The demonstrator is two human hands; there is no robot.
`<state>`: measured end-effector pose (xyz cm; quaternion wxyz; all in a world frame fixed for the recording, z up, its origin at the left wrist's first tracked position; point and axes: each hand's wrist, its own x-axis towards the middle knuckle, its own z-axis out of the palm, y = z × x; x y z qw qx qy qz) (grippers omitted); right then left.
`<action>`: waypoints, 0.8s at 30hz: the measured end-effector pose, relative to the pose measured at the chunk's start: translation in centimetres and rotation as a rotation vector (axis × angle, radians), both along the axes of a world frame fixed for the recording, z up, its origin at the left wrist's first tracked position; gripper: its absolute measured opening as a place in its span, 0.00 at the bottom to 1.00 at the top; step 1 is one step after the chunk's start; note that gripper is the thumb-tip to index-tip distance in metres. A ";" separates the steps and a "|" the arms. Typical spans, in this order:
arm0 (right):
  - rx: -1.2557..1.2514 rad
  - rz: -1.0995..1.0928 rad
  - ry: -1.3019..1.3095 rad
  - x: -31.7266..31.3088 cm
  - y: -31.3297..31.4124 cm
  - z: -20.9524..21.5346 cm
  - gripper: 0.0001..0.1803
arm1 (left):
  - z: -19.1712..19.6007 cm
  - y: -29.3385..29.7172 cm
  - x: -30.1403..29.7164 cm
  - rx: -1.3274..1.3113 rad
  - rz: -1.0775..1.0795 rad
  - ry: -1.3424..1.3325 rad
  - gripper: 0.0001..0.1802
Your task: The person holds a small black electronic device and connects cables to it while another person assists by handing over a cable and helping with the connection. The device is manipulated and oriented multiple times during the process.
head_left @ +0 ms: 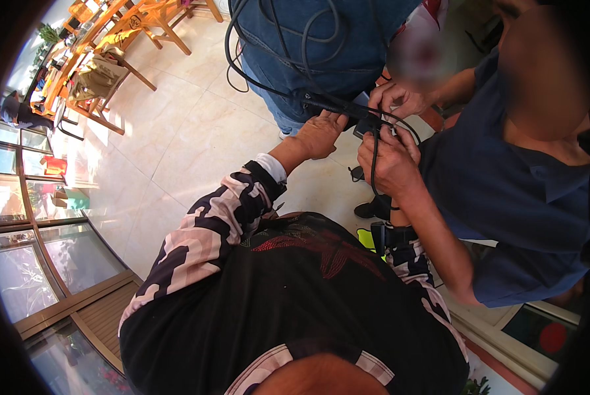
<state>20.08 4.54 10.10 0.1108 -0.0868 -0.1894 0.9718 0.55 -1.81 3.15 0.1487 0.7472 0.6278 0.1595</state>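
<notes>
The person's left hand point(321, 135) is stretched forward from a sleeve with a camouflage pattern. Its fingers point(335, 118) reach up to a thick black cable piece point(331, 104), which lies across the middle of the view in front of a standing person in blue denim point(347, 39). The fingers touch this piece from below. It seems they are bent a little around it, but the view does not show clearly if they clasp it or only lean on it.

The person's right sleeve point(410, 260) comes in lower on the right. The right hand itself is hidden behind the bare forearm of a co-worker in a dark blue shirt point(505, 197), so its state cannot be told.

The co-worker's two hands are just beside the left hand. The lower hand point(390, 164) is closed on a thin black cable point(374, 174) that hangs down from it. The upper hand point(400, 99) holds the same cable group, just above a small black box point(366, 127).

More black cables point(275, 39) hang in loops before the denim. The floor point(189, 131) has pale tiles. Wooden chairs point(104, 72) stand well apart at the upper left, and a glass wall with brown frames point(25, 217) is at the left.
</notes>
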 end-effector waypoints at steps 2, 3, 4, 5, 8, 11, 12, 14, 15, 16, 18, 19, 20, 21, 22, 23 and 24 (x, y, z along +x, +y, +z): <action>-0.059 0.121 0.225 -0.5 -0.2 0.3 0.13 | -0.3 -0.2 0.0 0.084 0.012 -0.021 0.46; -0.549 0.180 0.291 -0.5 -0.4 0.6 0.12 | -0.4 -0.2 0.0 0.078 0.013 -0.024 0.46; -1.044 0.234 0.361 -0.4 -0.6 0.9 0.10 | -0.5 -0.2 0.1 0.071 0.015 -0.028 0.46; -1.542 0.283 0.421 -0.3 -0.8 1.1 0.09 | -0.5 -0.2 0.1 0.064 0.019 -0.031 0.46; -3.080 0.345 0.528 0.3 -0.9 1.3 0.06 | -0.6 -0.1 0.0 0.057 0.016 -0.018 0.46; -2.772 0.162 0.374 0.1 -0.3 0.7 0.05 | -0.6 -0.1 -0.1 0.037 0.005 -0.020 0.46; -2.718 0.127 0.370 0.1 -0.1 0.5 0.05 | -0.7 -0.1 -0.1 0.034 0.006 -0.015 0.46; -2.689 0.106 0.452 0.3 -0.4 0.3 0.07 | -0.8 -0.1 -0.1 0.065 0.010 -0.006 0.46; -2.652 0.066 0.471 0.4 -0.5 0.4 0.07 | -0.8 -0.1 -0.1 0.062 0.006 -0.003 0.47; -2.570 -0.025 0.452 0.5 -0.6 0.5 0.08 | -0.9 -0.1 -0.1 0.066 0.001 0.001 0.47; -2.671 0.011 0.493 0.5 -0.8 0.9 0.09 | -0.9 -0.1 -0.1 0.071 -0.001 0.010 0.46; -2.691 0.015 0.502 0.5 -0.8 1.2 0.09 | -0.8 -0.1 -0.1 0.072 0.001 0.015 0.45; -2.801 0.090 0.537 0.4 -0.9 1.3 0.08 | -0.8 -0.2 0.0 0.070 0.003 0.018 0.44; -2.765 0.063 0.528 0.3 -0.9 1.4 0.08 | -0.7 -0.2 -0.1 0.048 0.003 0.006 0.44; -2.807 0.092 0.546 0.2 -1.0 1.4 0.08 | -0.7 -0.2 -0.1 0.022 0.003 -0.008 0.44; -2.848 0.119 0.556 0.1 -1.0 1.4 0.08 | -0.6 -0.3 -0.1 0.013 0.003 -0.026 0.44; -2.887 0.142 0.571 0.1 -1.0 1.3 0.08 | -0.6 -0.3 -0.1 0.000 0.002 -0.026 0.43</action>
